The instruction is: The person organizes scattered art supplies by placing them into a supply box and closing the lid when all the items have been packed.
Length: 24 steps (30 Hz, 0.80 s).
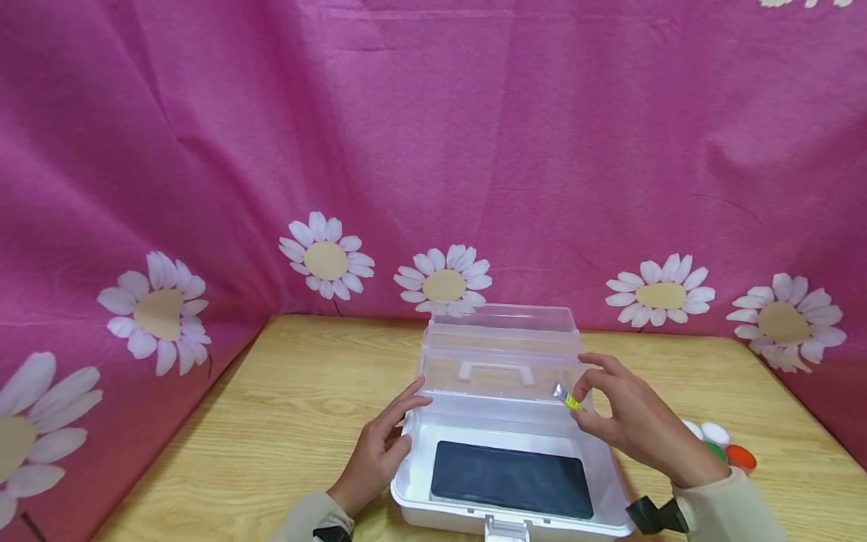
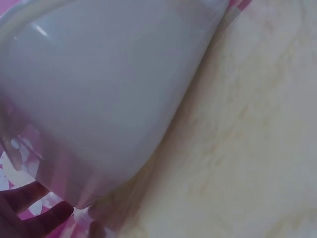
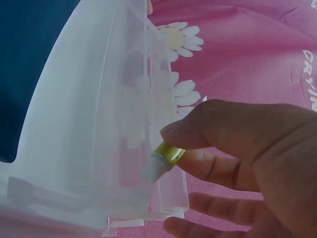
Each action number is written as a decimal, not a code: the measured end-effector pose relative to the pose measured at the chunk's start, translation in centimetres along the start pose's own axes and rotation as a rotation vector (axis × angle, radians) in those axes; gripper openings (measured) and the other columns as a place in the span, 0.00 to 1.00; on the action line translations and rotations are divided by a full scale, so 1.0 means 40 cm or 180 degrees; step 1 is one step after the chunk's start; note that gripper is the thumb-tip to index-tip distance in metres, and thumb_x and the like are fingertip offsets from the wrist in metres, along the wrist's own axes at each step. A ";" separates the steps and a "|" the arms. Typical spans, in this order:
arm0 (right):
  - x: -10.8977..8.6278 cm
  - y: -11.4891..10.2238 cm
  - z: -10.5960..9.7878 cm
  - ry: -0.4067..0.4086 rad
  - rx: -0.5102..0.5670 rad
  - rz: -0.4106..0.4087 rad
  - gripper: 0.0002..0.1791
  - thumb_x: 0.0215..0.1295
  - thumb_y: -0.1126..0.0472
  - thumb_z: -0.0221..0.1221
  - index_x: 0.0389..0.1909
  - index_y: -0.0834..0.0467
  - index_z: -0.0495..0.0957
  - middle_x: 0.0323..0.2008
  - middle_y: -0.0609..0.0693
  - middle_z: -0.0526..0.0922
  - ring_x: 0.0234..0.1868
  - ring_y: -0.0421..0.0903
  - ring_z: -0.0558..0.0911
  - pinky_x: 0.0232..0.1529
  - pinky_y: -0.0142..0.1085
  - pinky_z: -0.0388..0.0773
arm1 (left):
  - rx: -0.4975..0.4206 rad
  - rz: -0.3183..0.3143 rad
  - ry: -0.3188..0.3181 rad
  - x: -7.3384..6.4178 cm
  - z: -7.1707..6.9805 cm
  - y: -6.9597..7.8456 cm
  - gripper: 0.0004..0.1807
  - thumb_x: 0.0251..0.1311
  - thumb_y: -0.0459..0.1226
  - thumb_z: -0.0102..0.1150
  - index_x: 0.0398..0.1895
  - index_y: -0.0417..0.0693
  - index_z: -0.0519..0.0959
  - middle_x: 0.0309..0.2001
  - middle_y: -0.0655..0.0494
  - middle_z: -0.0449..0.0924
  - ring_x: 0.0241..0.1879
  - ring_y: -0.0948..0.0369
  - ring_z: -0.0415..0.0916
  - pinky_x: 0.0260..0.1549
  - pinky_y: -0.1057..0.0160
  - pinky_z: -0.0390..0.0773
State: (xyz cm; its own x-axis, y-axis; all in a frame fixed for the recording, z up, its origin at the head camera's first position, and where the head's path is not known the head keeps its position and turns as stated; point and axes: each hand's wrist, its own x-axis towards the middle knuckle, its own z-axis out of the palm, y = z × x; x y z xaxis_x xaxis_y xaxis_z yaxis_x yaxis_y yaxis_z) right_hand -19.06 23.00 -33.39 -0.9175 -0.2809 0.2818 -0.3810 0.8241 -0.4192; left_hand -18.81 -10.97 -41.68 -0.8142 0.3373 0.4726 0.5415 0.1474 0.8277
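A white plastic storage box (image 1: 511,427) stands with its clear lid (image 1: 501,342) tilted back, a white handle (image 1: 497,372) showing on the lid. Inside lies a dark flat rectangular thing (image 1: 511,478). My right hand (image 1: 630,414) pinches a small yellow tube (image 1: 569,399) between thumb and forefinger, above the box's right rear part. In the right wrist view, the tube (image 3: 170,153) has a pale cap pointing down toward the box. My left hand (image 1: 379,444) rests at the box's left rim, its fingers fairly straight along the rear corner; the left wrist view shows its fingertips (image 2: 52,218) there.
To the right of the box, partly behind my right wrist, are several small round pots with white, green and red lids (image 1: 741,457). A wooden table (image 1: 305,406) bears everything. Pink cloth (image 1: 433,150) with daisies hangs behind and at both sides. A white latch (image 1: 506,528) is at the box's front.
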 end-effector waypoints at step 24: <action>0.002 0.001 0.014 -0.0114 -0.0141 0.0007 0.08 0.48 0.63 0.69 0.21 0.45 0.82 0.64 0.63 0.63 0.57 0.66 0.71 0.45 0.62 0.76 | -0.0080 -0.0007 0.0025 -0.002 0.000 -0.006 0.31 0.54 0.16 0.42 0.61 0.41 0.72 0.72 0.45 0.57 0.70 0.49 0.57 0.56 0.60 0.72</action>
State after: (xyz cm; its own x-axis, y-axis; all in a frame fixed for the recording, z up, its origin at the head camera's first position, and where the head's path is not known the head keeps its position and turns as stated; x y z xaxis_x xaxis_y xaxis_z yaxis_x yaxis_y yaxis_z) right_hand -19.19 22.73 -33.87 -0.9221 -0.2958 0.2494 -0.3743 0.8454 -0.3810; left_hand -18.89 -11.04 -41.91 -0.8169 0.3298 0.4731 0.5344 0.1247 0.8360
